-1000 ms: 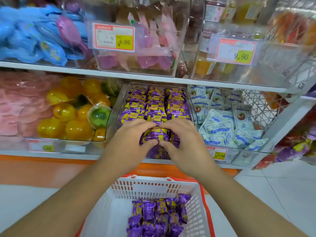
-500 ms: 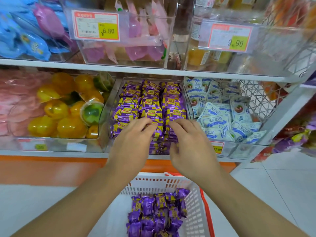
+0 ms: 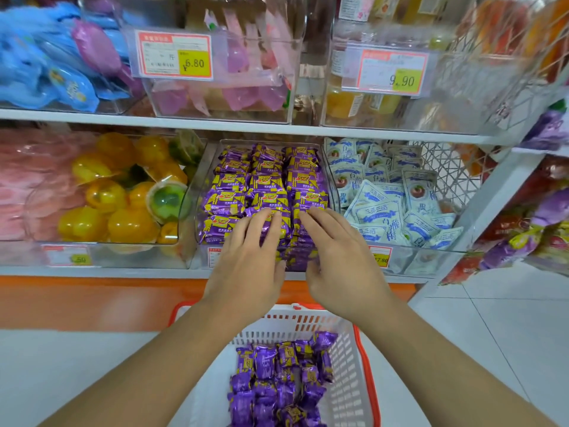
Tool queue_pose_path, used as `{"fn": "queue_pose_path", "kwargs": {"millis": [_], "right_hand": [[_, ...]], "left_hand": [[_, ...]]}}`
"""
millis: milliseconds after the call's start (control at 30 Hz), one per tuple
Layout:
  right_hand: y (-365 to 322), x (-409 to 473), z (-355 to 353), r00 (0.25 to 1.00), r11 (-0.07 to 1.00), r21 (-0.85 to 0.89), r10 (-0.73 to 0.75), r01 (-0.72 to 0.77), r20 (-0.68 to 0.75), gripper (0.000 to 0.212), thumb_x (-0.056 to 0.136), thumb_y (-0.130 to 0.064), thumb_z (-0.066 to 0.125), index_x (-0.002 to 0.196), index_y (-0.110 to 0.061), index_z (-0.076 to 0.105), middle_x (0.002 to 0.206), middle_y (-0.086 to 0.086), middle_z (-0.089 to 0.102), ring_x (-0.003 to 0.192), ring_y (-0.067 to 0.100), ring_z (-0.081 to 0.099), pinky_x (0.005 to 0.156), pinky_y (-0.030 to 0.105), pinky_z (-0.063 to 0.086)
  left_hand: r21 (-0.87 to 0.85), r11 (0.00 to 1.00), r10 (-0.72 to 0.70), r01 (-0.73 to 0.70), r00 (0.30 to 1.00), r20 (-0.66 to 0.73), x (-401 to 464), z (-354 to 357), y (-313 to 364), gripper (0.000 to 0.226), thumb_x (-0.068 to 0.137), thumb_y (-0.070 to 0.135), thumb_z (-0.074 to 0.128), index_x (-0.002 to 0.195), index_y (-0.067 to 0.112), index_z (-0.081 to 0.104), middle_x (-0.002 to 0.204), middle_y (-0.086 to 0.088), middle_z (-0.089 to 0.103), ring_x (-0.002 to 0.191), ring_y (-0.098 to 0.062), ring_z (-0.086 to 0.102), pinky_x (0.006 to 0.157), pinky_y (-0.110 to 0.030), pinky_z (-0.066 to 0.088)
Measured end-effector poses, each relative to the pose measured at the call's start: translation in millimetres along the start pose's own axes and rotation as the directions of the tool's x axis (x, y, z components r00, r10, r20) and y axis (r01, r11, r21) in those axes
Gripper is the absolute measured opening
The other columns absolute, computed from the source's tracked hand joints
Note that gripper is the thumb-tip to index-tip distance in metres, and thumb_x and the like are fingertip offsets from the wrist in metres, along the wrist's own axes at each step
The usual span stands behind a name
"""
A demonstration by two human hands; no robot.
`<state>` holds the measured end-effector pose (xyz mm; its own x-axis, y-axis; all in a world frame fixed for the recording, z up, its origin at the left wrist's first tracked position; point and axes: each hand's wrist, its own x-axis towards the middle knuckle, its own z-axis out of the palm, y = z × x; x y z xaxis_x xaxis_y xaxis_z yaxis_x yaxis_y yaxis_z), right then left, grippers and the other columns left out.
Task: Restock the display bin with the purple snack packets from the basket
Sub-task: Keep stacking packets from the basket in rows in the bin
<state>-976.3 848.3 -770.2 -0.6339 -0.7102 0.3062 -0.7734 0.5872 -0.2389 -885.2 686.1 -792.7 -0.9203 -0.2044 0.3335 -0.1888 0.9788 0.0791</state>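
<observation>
Purple snack packets (image 3: 264, 186) under flat hands

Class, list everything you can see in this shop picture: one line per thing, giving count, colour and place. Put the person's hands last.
purple snack packets: many, purple-yellow, rows in middle bin
display bin: one, clear, lower shelf
loose packets: many, purple, in basket
basket: one, white with orange rim, on floor
jelly cups: many, yellow and green, left bin
sachets: many, white-blue, right bin
price tags: several, red-yellow, bin fronts
left hand: flat on packets
right hand: flat on packets
</observation>
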Motion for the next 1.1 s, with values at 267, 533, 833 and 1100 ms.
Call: {"fn": "queue_pose_path", "kwargs": {"millis": [267, 533, 833, 1100], "right_hand": [[0.1, -20.0, -12.2, 0.991, 0.990, 0.137, -0.006, 0.025, -0.136, 0.075, 0.081, -0.011, 0.065, 0.153, -0.014, 0.046, 0.155, 0.004, 0.045, 0.146, 0.024, 0.038, 0.120, 0.040, 0.034], [21.2, -70.3, 12.8, 0.896, 0.892, 0.140, 0.441, -0.430, -0.052, 0.017, 0.084, -0.019, 0.058, 0.100, -0.014, 0.057, 0.103, 0.007, 0.059, 0.097, 0.032, 0.058, 0.072, 0.040, 0.049], [75.3, -158.4, 133.6, 0.713, 0.751, 0.095, 0.569, -0.653, 0.409, 0.073, 0.100, -0.048, 0.048, 0.160, -0.034, 0.010, 0.161, 0.003, 0.035, 0.140, 0.036, 0.041, 0.107, 0.052, 0.046], [75.2, -176.4, 180.8, 0.798, 0.789, 0.165, 0.543, -0.591, 0.260, 0.099, 0.092, -0.045, 0.062, 0.165, -0.024, -0.001, 0.152, 0.003, 0.032, 0.118, 0.039, 0.052, 0.096, 0.051, 0.051]], "left_hand": [[-0.032, 0.999, 0.021, -0.021, 1.000, 0.003, -14.0, -5.9, -3.2, 0.081, 0.094, 0.042, 0.059, 0.162, 0.018, 0.022, 0.165, -0.004, 0.022, 0.141, -0.031, 0.031, 0.118, -0.045, 0.032], [-0.195, 0.975, 0.095, -0.103, 0.994, -0.053, -45.6, -14.2, 30.0, 0.057, 0.092, 0.024, 0.061, 0.146, 0.014, 0.048, 0.139, -0.005, 0.045, 0.121, -0.027, 0.044, 0.104, -0.041, 0.041], [-0.213, 0.974, 0.180, -0.080, 0.847, 0.500, -104.1, 116.0, 26.7, 0.047, 0.102, 0.036, 0.046, 0.147, 0.022, 0.043, 0.146, 0.001, 0.037, 0.125, -0.019, 0.049, 0.105, -0.038, 0.048], [-0.099, 0.994, 0.033, 0.047, 0.735, 0.677, -142.2, 218.7, -7.0, 0.072, 0.098, 0.038, 0.057, 0.160, 0.026, 0.022, 0.159, -0.007, 0.022, 0.146, -0.031, 0.028, 0.111, -0.047, 0.044]]}}
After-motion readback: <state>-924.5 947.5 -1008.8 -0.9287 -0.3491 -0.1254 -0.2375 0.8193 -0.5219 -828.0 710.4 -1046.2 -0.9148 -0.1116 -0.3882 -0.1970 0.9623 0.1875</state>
